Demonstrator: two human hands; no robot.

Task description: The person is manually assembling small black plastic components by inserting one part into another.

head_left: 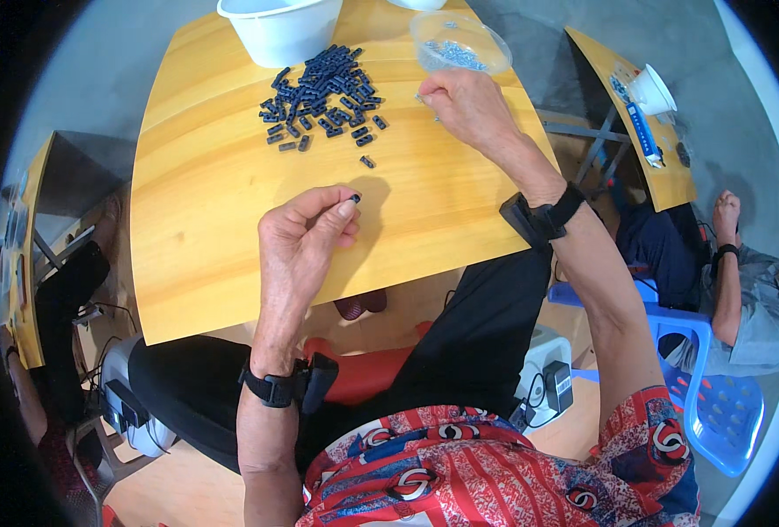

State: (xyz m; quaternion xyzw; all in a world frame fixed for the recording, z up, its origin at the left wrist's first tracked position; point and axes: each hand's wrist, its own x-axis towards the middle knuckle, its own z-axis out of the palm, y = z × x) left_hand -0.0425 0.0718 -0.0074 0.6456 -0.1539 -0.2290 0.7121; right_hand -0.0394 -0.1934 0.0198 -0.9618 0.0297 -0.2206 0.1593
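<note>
My left hand (306, 230) is raised over the wooden table, thumb and fingers pinching a small black plastic part (355, 198). My right hand (468, 104) is closed in a pinch in front of a clear plastic bowl (501, 54). A tiny silvery piece, apparently a screw (418, 97), shows at its fingertips. Small silvery screws (455, 55) lie in that bowl, and another tiny metal piece (437, 119) shows just below my right hand. A pile of short black plastic parts (328, 83) covers the far middle of the table. One single black part (367, 162) lies nearer my left hand.
Behind the pile stands a white tub (284, 31), with part of another white container (418, 3) at the far edge. To the right, a person (750, 290) sits near a second table (670, 180) and a blue plastic chair (728, 422). Another table (29, 290) stands left.
</note>
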